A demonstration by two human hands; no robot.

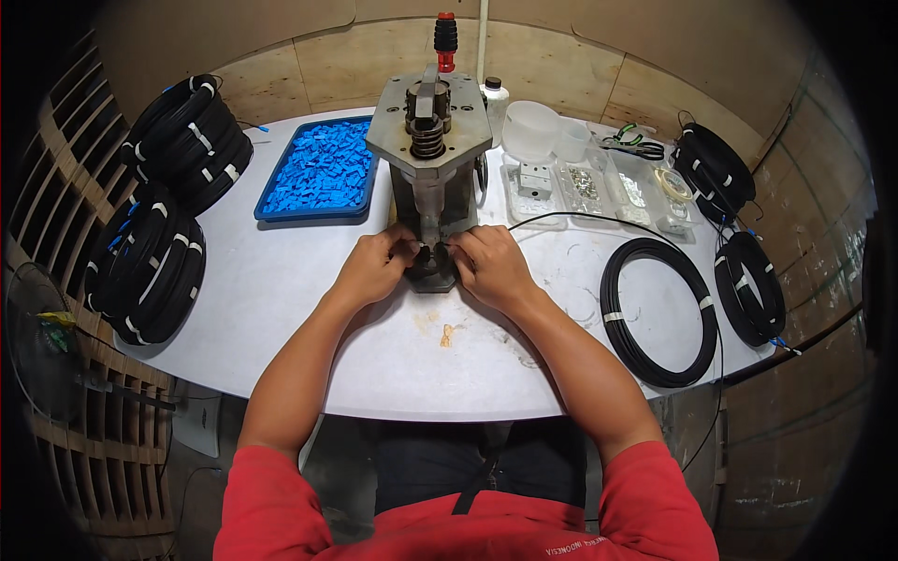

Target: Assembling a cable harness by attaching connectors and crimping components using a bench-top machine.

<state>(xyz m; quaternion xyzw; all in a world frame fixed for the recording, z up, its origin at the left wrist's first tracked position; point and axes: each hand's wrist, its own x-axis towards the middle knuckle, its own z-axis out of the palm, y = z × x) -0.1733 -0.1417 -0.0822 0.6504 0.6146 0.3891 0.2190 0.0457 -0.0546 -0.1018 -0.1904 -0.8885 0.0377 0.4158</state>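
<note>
Both of my hands meet at the base of a grey metal bench press (429, 168) with a spring and a lever topped by a black and red grip. My left hand (379, 266) is closed in a pinch at the left of the press's lower jaws; what its fingertips hold is too small to make out. My right hand (496, 266) pinches a thin black cable (580, 215) at the right of the jaws. That cable runs rightward to a large black cable coil (611, 294) lying flat on the white table. The cable's tip is hidden among my fingers and the jaws.
A blue tray (313, 218) of small blue pieces stands left of the press. Bundled black coils (187, 140) are stacked far left, more coils (716, 168) at right. Clear containers (585, 192), a white bottle (496, 103) and scissors (645, 148) sit back right.
</note>
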